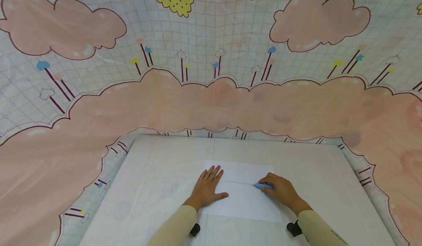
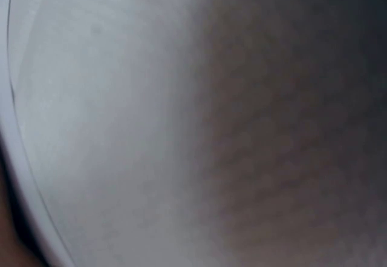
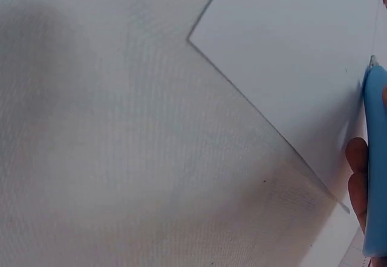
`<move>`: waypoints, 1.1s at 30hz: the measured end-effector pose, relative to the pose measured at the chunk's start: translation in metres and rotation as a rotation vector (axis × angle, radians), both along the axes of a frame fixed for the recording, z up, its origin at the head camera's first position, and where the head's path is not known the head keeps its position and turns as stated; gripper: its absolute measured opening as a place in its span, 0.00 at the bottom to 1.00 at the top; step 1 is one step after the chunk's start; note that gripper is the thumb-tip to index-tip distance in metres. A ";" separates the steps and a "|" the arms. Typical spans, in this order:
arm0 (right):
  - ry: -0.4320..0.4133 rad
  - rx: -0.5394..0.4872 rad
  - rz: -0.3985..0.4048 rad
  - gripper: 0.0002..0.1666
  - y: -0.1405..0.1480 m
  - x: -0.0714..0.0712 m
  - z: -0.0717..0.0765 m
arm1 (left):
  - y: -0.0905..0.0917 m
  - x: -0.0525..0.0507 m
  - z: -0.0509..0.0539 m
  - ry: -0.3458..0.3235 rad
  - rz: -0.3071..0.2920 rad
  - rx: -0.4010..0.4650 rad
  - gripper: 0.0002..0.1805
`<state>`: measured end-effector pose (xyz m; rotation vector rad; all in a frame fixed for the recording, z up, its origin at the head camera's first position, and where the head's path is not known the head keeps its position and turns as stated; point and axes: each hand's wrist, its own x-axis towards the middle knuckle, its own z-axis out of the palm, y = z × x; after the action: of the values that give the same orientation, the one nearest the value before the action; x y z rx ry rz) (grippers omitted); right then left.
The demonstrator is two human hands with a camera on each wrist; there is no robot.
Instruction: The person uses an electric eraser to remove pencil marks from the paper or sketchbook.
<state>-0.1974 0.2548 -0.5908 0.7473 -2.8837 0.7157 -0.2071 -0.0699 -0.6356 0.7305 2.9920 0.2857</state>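
Note:
A white sheet of paper (image 1: 240, 202) lies flat on the covered table, with a thin dark line across its upper part. Spread over its left side, my left hand (image 1: 206, 189) rests with fingers extended and thumb out to the right. At the paper's right side my right hand (image 1: 284, 192) grips a blue pen-like tool (image 3: 376, 164) with a short metal tip. That tip touches the paper at the right end of the line. Fingers curl round the tool's body in the right wrist view. The left wrist view is too blurred to show the hand's contact.
A pale translucent sheet (image 1: 244, 231) lies at the paper's near edge. Whitish cloth covers the table (image 1: 158, 158). Behind and around it hangs a cloud-patterned curtain (image 1: 217, 103). Dark wrist devices (image 1: 294, 229) show under both sleeves.

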 end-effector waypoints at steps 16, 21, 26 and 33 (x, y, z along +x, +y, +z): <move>0.005 -0.034 0.020 0.12 -0.005 -0.001 0.001 | -0.001 -0.001 -0.005 0.031 -0.007 0.008 0.55; -0.018 -0.025 0.005 0.12 -0.007 -0.002 0.000 | -0.001 -0.001 -0.006 0.049 -0.012 0.023 0.55; -0.031 -0.012 -0.007 0.12 -0.009 -0.004 -0.003 | 0.000 -0.001 -0.005 0.045 -0.014 0.013 0.55; -0.019 -0.024 -0.007 0.12 -0.006 -0.003 -0.001 | 0.000 -0.001 -0.003 0.033 -0.009 0.010 0.54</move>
<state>-0.2008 0.2490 -0.5915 0.7308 -2.8881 0.7587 -0.2084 -0.0695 -0.6388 0.7565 3.0201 0.2913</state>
